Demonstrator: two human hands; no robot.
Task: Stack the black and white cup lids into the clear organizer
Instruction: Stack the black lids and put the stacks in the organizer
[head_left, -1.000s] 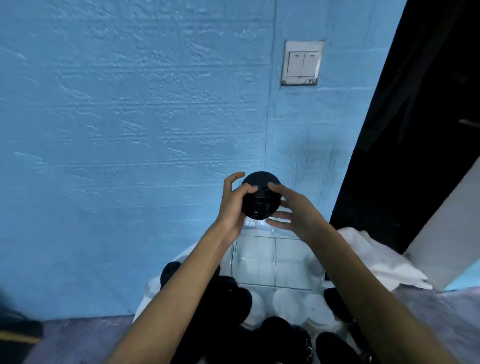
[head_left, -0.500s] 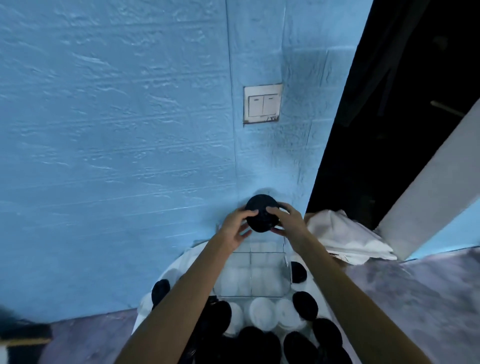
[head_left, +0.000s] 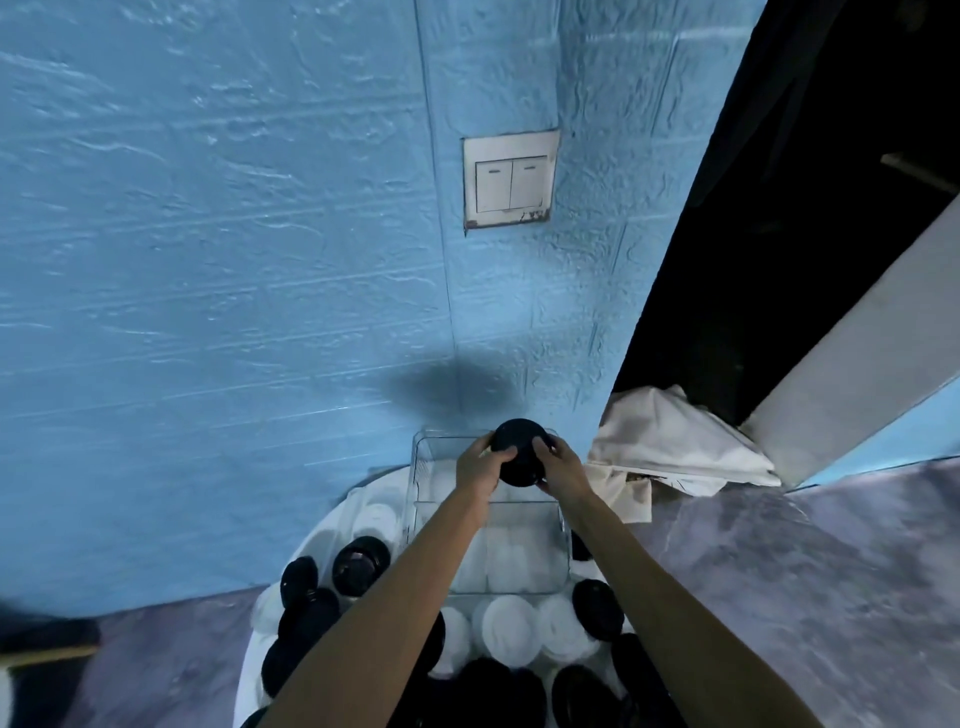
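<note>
A stack of black cup lids (head_left: 519, 449) hangs over the far half of the clear organizer (head_left: 556, 525). My left hand (head_left: 478, 470) grips it from the left and my right hand (head_left: 563, 467) from the right. White lids (head_left: 506, 558) lie inside the organizer's near half. Loose black lids (head_left: 361, 564) and white lids (head_left: 511, 631) are scattered on the round white table (head_left: 317, 538) around it.
A blue textured wall with a light switch (head_left: 511, 179) rises right behind the organizer. A crumpled white cloth (head_left: 670, 447) lies to the right, beside a dark doorway (head_left: 779, 208). Grey floor (head_left: 831, 571) spreads on the right.
Both hands have lowered the black lid stack from in front of the wall down to the organizer's far half. The camera has tilted, so the table shows more.
</note>
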